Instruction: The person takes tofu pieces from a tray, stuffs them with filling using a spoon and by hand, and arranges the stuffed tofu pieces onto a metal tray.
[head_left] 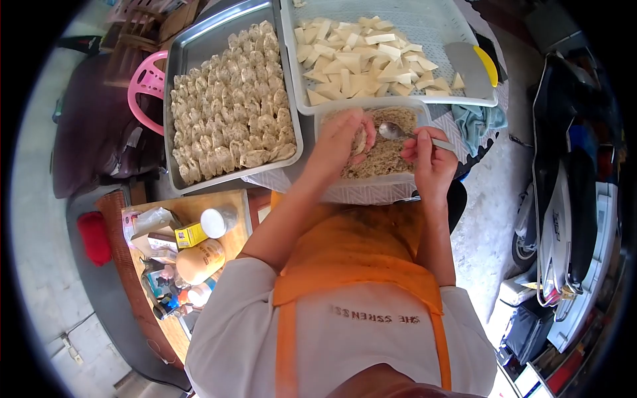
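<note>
My left hand (342, 142) is curled over the left side of a clear plastic tub (426, 114), its fingers closed around a pale piece of tofu (359, 141) that they partly hide. In my right hand (430, 162) is a metal spoon (390, 130), gripped by its handle, with the bowl of the spoon pointing left toward the left hand. Brown minced filling (381, 159) lies in the tub below both hands. Behind it, cut tofu wedges (361, 60) are heaped in a translucent plastic tray (458, 36).
At left, a metal tray (225, 182) carries rows of filled pieces (229, 106), beside a pink plastic handle (146, 89). A teal cloth (478, 126) hangs near the table's right edge. A wooden side table (232, 199) holds jars and boxes. A scooter (561, 219) stands at right.
</note>
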`<state>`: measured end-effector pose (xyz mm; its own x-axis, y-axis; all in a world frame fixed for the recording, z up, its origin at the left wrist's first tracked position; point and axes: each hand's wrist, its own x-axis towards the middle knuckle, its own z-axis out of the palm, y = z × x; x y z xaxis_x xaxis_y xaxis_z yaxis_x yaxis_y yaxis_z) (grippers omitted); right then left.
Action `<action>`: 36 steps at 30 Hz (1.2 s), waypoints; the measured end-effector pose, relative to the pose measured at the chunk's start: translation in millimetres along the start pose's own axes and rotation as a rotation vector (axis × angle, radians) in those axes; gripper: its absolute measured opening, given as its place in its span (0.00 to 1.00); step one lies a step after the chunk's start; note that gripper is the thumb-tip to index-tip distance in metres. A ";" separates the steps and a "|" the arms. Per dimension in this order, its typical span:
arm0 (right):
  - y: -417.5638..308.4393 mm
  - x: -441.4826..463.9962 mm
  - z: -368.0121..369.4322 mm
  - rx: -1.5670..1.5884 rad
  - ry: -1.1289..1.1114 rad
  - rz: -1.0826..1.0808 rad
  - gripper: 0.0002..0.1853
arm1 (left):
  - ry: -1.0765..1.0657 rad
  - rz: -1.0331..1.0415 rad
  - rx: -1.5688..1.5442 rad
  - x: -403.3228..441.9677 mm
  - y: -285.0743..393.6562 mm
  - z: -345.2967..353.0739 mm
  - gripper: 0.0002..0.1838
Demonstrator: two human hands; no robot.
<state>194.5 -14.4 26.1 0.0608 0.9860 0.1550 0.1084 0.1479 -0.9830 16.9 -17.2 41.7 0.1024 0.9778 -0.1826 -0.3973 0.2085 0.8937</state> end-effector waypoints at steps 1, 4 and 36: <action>-1.5 0.3 -0.1 -0.008 0.003 0.009 0.14 | -0.021 -0.041 -0.033 0.3 -2.3 -5.6 0.22; -1.4 -0.1 -0.4 -0.063 -0.010 -0.036 0.13 | -0.004 -0.119 -0.030 -4.0 4.0 -3.0 0.24; -28.9 -25.4 3.1 -0.091 0.010 -0.243 0.07 | 0.099 0.052 -0.071 1.3 -0.4 -7.0 0.23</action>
<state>186.7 -43.4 50.3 0.0322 0.9214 0.3874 0.2096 0.3727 -0.9040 10.8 -16.0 38.2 -0.0091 0.9836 -0.1800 -0.4633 0.1554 0.8725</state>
